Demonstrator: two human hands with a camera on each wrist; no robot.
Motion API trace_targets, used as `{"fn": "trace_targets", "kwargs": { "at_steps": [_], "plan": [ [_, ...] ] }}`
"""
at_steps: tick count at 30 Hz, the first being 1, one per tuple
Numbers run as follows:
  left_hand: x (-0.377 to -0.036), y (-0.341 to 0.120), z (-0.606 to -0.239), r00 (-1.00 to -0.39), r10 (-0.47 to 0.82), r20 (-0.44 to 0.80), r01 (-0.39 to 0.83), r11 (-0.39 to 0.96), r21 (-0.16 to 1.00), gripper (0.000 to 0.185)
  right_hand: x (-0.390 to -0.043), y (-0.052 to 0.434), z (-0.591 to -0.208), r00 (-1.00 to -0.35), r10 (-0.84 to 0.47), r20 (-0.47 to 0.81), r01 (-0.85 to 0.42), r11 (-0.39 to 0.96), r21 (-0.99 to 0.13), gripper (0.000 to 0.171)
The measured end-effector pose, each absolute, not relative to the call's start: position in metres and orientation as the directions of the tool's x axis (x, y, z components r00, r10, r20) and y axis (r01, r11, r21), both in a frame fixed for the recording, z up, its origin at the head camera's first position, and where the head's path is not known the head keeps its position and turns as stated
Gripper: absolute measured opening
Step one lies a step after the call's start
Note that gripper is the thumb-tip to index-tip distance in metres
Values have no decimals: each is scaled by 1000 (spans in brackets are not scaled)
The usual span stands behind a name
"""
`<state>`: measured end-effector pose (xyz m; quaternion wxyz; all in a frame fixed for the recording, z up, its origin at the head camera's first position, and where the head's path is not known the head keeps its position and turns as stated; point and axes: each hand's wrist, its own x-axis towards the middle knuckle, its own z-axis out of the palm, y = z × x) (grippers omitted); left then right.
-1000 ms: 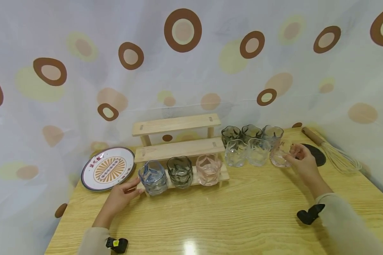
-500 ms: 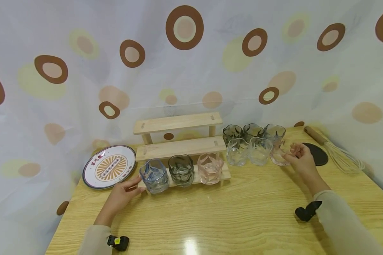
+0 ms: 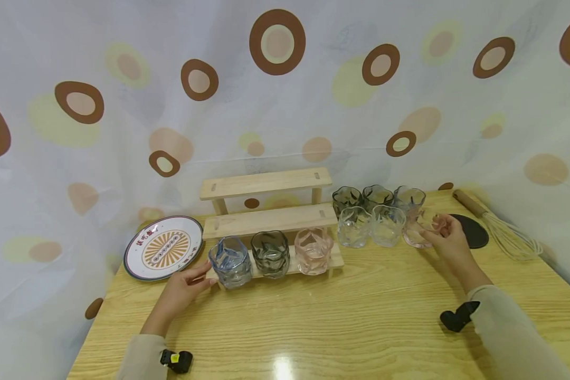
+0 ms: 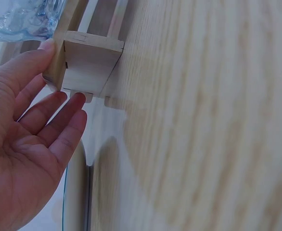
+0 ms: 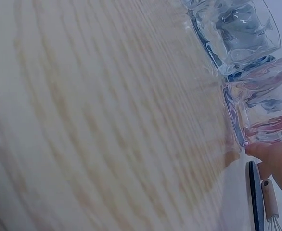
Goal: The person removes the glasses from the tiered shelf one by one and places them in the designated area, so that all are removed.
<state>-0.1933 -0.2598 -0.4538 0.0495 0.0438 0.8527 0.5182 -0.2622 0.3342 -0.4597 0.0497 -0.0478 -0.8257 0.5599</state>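
Observation:
In the head view my left hand [image 3: 179,293] is at the left end of a three-step wooden rack [image 3: 271,217]. The left wrist view shows my thumb on the lowest board's end [image 4: 59,62], the other fingers loosely bent beside it. A blue glass [image 3: 230,262], a smoky grey glass [image 3: 270,254] and a pink glass [image 3: 313,251] stand in a row on that lowest step. At the right, my right hand [image 3: 448,244] holds another pink glass [image 3: 415,232] by its side, thumb in front. It stands at the end of a cluster of glasses.
Beside that pink glass stand two clear glasses [image 3: 388,227], with dark glasses [image 3: 347,198] and a bluish glass [image 3: 409,197] behind. A patterned plate [image 3: 163,248] leans at the left. A black round coaster [image 3: 472,232] and a whisk [image 3: 508,232] lie at the right.
The head view has shifted slightly. Both hands, the rack and the glasses keep their places.

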Motion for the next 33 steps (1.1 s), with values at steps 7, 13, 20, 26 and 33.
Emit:
{"fn": "trace_targets", "kwargs": {
  "at_steps": [7, 13, 20, 26, 33],
  "plan": [
    [-193, -260, -453, -991, 125, -46, 17, 464, 886, 55, -261, 336, -456, -992, 127, -18, 64, 363, -929, 93],
    [-194, -260, -452, -991, 127, -38, 26, 464, 885, 55, -257, 341, -444, -988, 157, -1, 52, 325, -944, 96],
    [-194, -259, -453, -993, 115, -4, 52, 484, 873, 55, -255, 333, -416, -974, 176, 142, -107, 193, -975, 85],
    [-194, -260, -451, -993, 121, -15, 44, 472, 881, 54, -256, 304, -398, -971, 73, 227, -223, 69, -972, 80],
    [-195, -260, -452, -991, 127, -44, 20, 461, 887, 53, -249, 249, -391, -955, -153, 254, -269, 89, -959, 75]
  ]
}}
